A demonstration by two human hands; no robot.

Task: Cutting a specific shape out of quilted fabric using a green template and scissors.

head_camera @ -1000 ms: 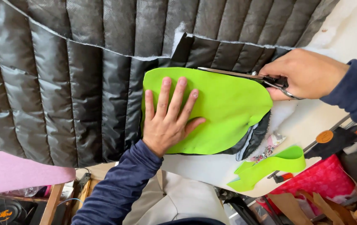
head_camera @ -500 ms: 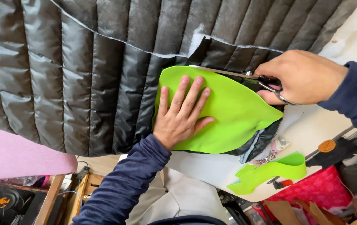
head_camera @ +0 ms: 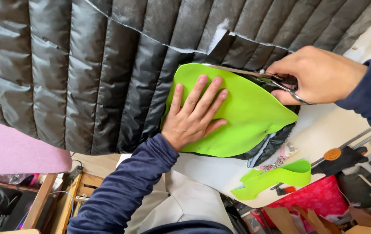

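Seen from the head camera, our left hand lies flat, fingers spread, on a bright lime-green pattern piece, a smooth rounded shape tapering to a point at three o'clock, laid over black quilted fabric at centre frame. At one o'clock our right hand grips scissors, fingers clamped through the handles, blades running along the pattern's top edge; a green scrap lies at five o'clock.

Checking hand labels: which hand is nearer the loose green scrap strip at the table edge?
Left. The left hand lies flat on the green pattern piece, up-left of the green scrap strip. The right hand, on the scissors, is farther above.
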